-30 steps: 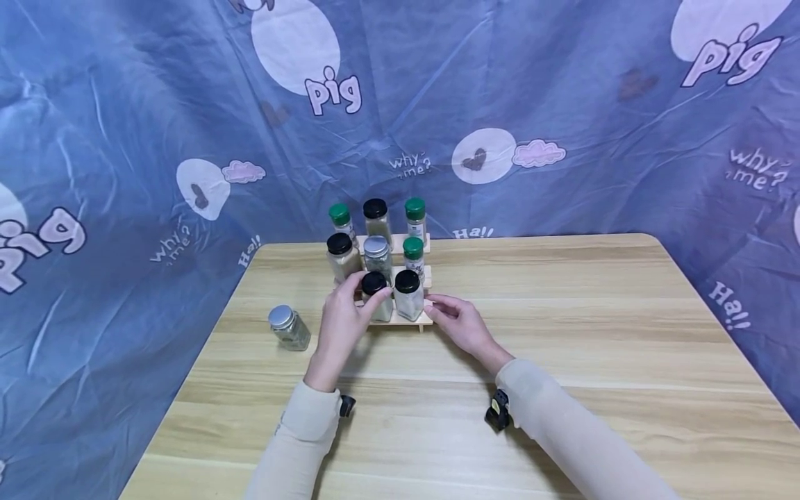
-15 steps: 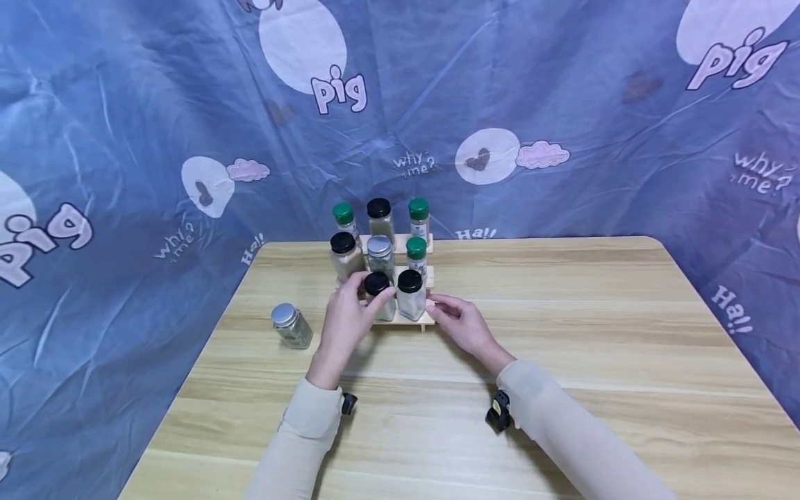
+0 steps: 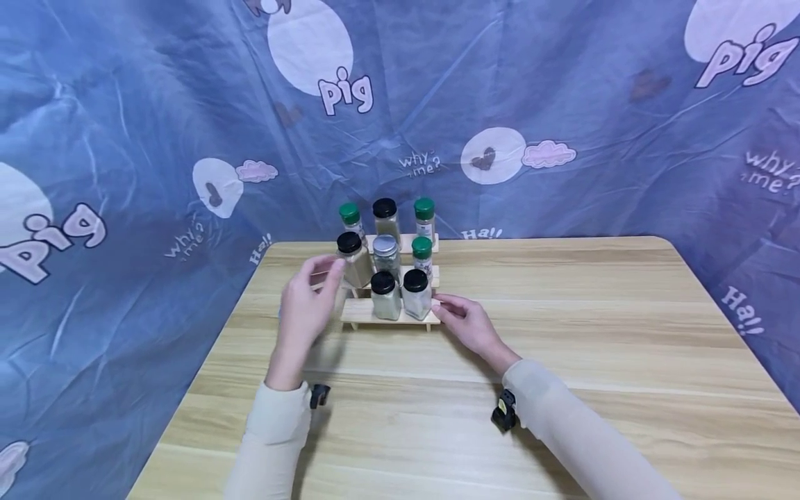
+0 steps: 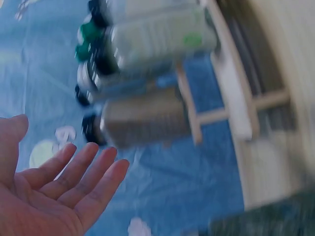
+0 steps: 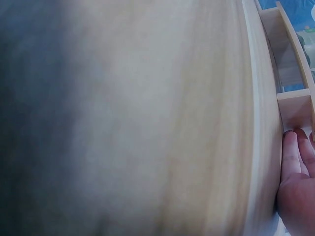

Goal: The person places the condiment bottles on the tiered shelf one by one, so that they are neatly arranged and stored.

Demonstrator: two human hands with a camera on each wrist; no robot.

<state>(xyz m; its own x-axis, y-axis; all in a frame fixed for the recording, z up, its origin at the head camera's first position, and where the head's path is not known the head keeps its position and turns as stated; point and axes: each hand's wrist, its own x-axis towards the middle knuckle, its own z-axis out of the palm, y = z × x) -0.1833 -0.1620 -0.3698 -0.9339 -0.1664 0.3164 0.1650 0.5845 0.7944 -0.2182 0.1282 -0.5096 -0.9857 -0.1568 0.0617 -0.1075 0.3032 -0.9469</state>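
A three-tier wooden spice rack (image 3: 362, 310) bears jars on each step. On its front step stand two black-lidded jars, one (image 3: 385, 298) near the middle and one (image 3: 417, 297) further right; the step's left part is bare. My left hand (image 3: 306, 298) is off the rack's left side, fingers spread and holding nothing, near a black-lidded jar of brown spice (image 4: 147, 118) on the middle step. My right hand (image 3: 470, 326) holds the right end of the front step, thumb at its edge; in the right wrist view its fingers (image 5: 291, 155) reach against the rack's end.
Behind stand a silver-lidded jar (image 3: 386, 255) and green-lidded bottles (image 3: 423, 215). A loose jar (image 4: 266, 216), mostly hidden by my left hand in the head view, shows at the left wrist view's bottom corner. The wooden table (image 3: 562, 312) meets a blue cloth (image 3: 531, 83) behind.
My left hand has let go of the left front jar and moved left, now covering the loose silver-lidded jar. The right hand stays at the rack's end. The head view has shifted slightly.
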